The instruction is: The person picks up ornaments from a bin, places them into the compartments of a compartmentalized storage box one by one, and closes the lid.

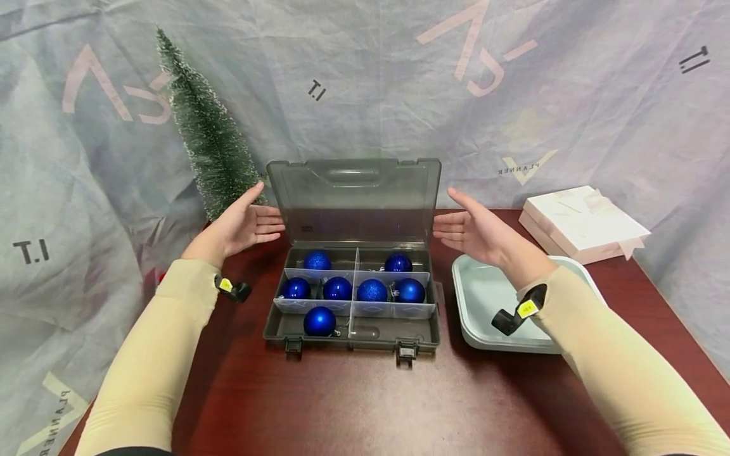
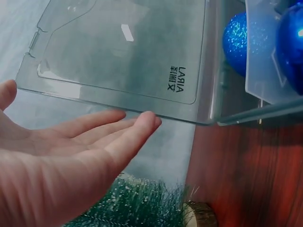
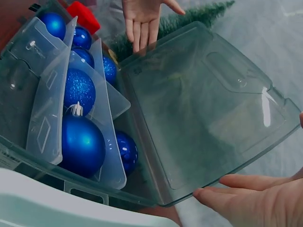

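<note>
A grey see-through compartment box (image 1: 393, 329) lies on the table with its lid (image 1: 353, 196) raised nearly upright. Several blue Christmas baubles (image 1: 319, 322) sit in its compartments, some glittery (image 2: 235, 43), others smooth (image 3: 83, 145). At the lid's left edge is my left hand (image 1: 242, 221), fingers straight and thumb raised. My right hand (image 1: 476, 228) mirrors it at the right edge. In the left wrist view, the left fingertips (image 2: 147, 118) lie against or just beside the lid's edge; contact is unclear. The right fingertips (image 3: 203, 193) appear to touch the opposite edge. Neither hand grips anything.
Behind my left hand stands a frosted artificial tree (image 1: 211, 139) on a wooden base (image 2: 201, 215). A pale tray (image 1: 473, 316) sits right of the box, under my right forearm. Farther back lies a white gift box (image 1: 587, 221) with ribbon. A red object (image 3: 84, 17) is near the tree.
</note>
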